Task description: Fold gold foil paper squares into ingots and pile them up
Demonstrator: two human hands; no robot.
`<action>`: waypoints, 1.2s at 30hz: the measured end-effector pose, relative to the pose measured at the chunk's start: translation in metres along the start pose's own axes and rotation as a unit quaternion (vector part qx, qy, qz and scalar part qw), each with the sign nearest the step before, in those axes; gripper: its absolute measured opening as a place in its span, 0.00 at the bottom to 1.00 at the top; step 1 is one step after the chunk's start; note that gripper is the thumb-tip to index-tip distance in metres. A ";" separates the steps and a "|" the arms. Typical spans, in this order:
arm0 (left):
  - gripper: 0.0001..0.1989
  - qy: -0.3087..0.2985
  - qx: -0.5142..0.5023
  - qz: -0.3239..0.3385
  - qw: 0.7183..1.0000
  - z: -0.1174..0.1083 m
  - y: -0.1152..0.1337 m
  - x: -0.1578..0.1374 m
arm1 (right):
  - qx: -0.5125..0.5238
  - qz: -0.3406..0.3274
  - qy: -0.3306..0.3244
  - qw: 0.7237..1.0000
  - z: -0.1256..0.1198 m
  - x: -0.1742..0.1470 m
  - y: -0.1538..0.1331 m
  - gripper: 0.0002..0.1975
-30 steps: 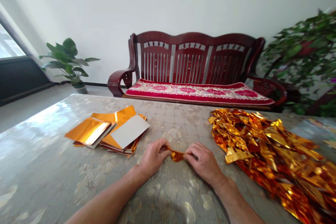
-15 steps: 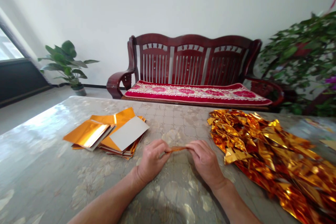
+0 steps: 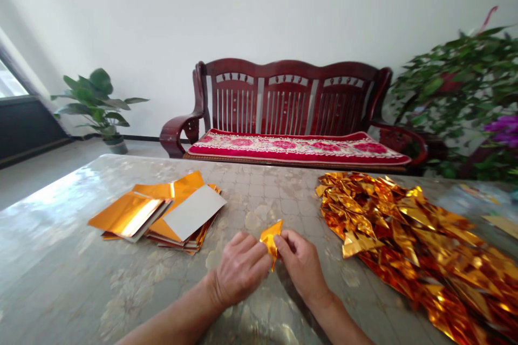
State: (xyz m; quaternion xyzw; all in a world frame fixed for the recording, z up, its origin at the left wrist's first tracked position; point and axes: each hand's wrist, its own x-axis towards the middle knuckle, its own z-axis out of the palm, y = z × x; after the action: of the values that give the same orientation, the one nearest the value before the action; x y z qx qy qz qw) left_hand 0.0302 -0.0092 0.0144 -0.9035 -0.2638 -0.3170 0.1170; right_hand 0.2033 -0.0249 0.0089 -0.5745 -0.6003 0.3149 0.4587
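On patterned table [image 3: 60, 264]: heap of gold foil pieces [image 3: 404, 248] at right, stack of gold-and-white sheets [image 3: 194, 213] at left. Between these, pinched by curled left hand [image 3: 245, 267] and right hand [image 3: 301, 259], thumb on top: small folded foil piece [image 3: 270, 238]; contact with table unclear. Probably light, thin, slick, easily creased or torn; best held gently by opposite edges.

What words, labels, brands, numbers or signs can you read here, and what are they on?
None readable.
Folded gold piece in the hands, gold and white sheets, folded gold heap: no lettering visible.
Clear plastic at the right: coloured marks, too blurred to tell whether they are print.
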 end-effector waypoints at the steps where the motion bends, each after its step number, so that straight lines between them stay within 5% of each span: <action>1: 0.14 -0.012 -0.004 0.009 1.000 0.000 0.003 0.000 | 0.001 0.003 -0.002 1.000 0.000 0.000 -0.001 0.19; 6: 0.10 -0.014 -0.076 0.020 0.997 -0.003 0.013 0.005 | -0.026 -0.011 -0.010 1.000 -0.003 0.002 0.002 0.19; 8: 0.09 0.029 -0.147 -0.043 0.988 -0.003 0.013 0.007 | -0.035 -0.032 -0.028 0.998 -0.006 0.004 0.003 0.18; 10: 0.11 0.094 -0.233 -0.177 0.952 0.000 0.009 0.009 | -0.034 -0.052 -0.052 0.997 -0.008 0.005 0.004 0.18; 12: 0.15 0.152 -0.331 -0.339 0.867 0.007 0.001 0.010 | -0.032 -0.066 -0.075 0.994 -0.009 0.005 0.004 0.17; 14: 0.19 0.133 -0.460 -0.462 0.746 0.015 -0.008 0.012 | -0.035 -0.072 -0.099 0.992 -0.009 0.005 0.004 0.17; 17: 0.24 0.052 -0.628 -0.521 0.576 0.024 -0.018 0.013 | -0.032 -0.069 -0.135 0.988 -0.008 0.003 0.003 0.17; 20: 0.26 0.000 -0.700 -0.511 0.499 0.024 -0.020 0.012 | -0.026 -0.061 -0.150 0.986 -0.007 0.003 0.004 0.18; 30: 0.25 0.002 -0.729 -0.497 0.470 0.018 -0.012 0.010 | -0.014 -0.045 -0.154 0.987 -0.011 0.003 0.003 0.18; 36: 0.23 0.018 -0.719 -0.475 0.508 0.021 -0.009 0.009 | -0.012 -0.048 -0.146 0.988 -0.010 0.002 0.001 0.18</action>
State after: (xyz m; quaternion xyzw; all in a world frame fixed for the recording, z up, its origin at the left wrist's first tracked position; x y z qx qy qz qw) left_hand 0.0414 0.0100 0.0044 -0.4118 -0.3330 -0.4225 -0.7356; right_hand 0.2129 -0.0241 0.0127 -0.4986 -0.6913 0.3661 0.3735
